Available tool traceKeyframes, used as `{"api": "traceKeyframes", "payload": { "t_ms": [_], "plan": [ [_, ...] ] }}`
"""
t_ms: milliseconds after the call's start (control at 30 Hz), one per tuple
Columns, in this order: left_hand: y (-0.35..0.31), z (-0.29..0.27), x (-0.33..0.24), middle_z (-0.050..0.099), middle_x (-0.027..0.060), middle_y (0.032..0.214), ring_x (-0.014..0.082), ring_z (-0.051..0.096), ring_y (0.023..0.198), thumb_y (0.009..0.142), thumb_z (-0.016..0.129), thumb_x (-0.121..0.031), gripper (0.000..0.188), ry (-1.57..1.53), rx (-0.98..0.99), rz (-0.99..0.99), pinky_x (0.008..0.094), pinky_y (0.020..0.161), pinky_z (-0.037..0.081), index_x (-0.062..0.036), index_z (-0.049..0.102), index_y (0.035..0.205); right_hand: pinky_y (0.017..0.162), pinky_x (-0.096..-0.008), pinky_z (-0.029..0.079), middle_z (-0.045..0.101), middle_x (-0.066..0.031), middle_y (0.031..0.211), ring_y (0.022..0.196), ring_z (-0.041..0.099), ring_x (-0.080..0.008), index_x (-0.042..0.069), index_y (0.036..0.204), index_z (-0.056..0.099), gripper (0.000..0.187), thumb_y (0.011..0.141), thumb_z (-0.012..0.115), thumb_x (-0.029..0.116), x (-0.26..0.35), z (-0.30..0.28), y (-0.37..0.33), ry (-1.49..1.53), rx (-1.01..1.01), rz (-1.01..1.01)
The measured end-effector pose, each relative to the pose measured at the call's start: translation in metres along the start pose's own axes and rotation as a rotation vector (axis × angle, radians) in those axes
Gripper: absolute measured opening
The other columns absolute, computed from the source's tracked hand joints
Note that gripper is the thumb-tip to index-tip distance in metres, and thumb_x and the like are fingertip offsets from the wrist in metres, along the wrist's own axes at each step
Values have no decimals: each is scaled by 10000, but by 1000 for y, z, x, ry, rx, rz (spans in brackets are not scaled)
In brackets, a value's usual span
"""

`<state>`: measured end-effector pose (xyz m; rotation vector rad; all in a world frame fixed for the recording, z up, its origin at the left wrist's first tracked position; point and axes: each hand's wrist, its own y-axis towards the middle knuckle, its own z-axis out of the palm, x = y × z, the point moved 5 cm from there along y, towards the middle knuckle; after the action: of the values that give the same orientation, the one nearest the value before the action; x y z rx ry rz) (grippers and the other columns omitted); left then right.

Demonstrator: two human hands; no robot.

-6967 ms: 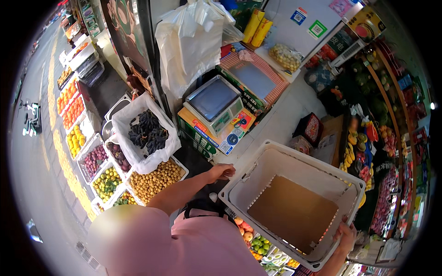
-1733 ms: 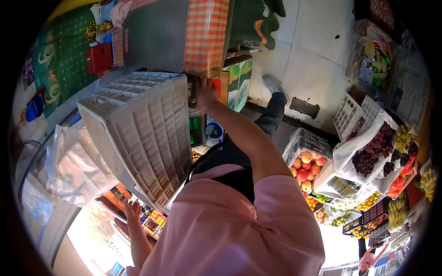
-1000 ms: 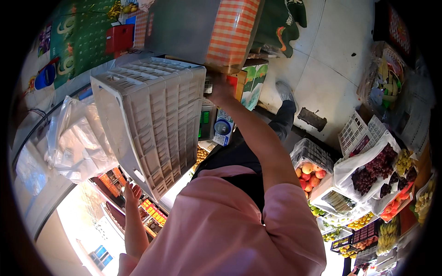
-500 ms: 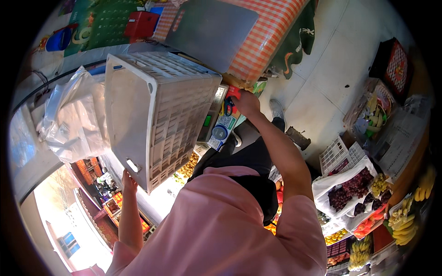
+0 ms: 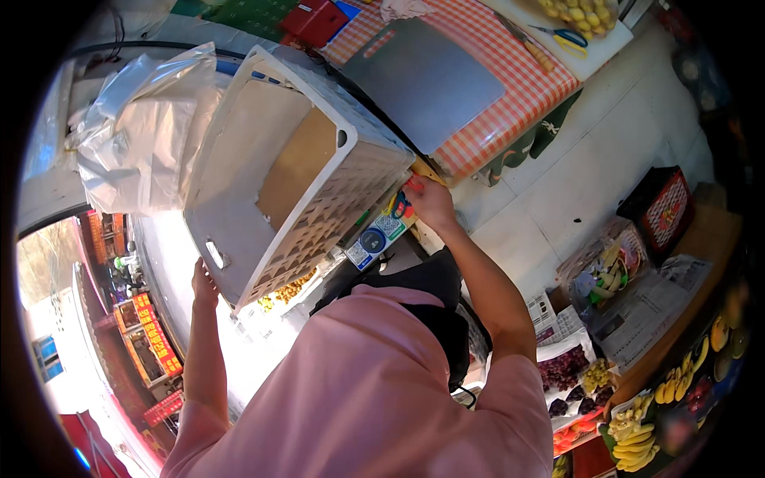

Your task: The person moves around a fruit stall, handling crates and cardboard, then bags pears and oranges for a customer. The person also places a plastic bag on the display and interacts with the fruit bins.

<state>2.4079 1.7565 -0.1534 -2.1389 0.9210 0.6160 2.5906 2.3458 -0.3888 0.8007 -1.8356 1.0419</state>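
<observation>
A large grey-white plastic crate (image 5: 327, 211) stands tilted in front of me, its open side turned to the left, with a brown cardboard sheet (image 5: 299, 163) inside. My left hand (image 5: 205, 285) has its fingers against the near lower corner, beside the handle hole. At the crate's far right end is my right hand (image 5: 432, 204), its fingers curled; what they hold is hidden. Just below those fingers sit blue-and-yellow scissors (image 5: 398, 204) and a box with printed code labels (image 5: 384, 235).
Clear plastic bags (image 5: 151, 143) hang left of the crate. Beyond it, a grey board (image 5: 430, 88) lies on a checked tablecloth (image 5: 530, 72). Grapes (image 5: 566, 370), bananas (image 5: 635, 450) and a red-black basket (image 5: 661, 211) are at the right.
The view has turned, and more of the crate's inside with its cardboard shows. My right hand now appears closer to the crate's far corner; the left stays at the near corner.
</observation>
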Motion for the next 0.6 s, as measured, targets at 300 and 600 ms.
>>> {"api": "traceKeyframes", "payload": {
  "t_ms": [300, 600],
  "plan": [
    [-16, -3, 1, 626, 64, 996, 156, 583, 878, 919, 536, -553, 591, -8, 38, 18, 325, 763, 479, -64, 581, 1247, 634, -352, 489, 655, -124, 676, 631, 638, -243, 7, 936, 718, 244, 875, 646, 232, 104, -67, 19, 322, -422, -123],
    [-14, -27, 8, 609, 92, 1115, 210, 578, 1019, 867, 580, -633, 762, -67, -43, 16, 384, 904, 470, -55, 523, 1359, 624, -341, 474, 623, -92, 648, 601, 596, -201, -12, 921, 712, 260, 873, 648, 236, 124, -104, 37, 402, -434, -134]
  ]
}}
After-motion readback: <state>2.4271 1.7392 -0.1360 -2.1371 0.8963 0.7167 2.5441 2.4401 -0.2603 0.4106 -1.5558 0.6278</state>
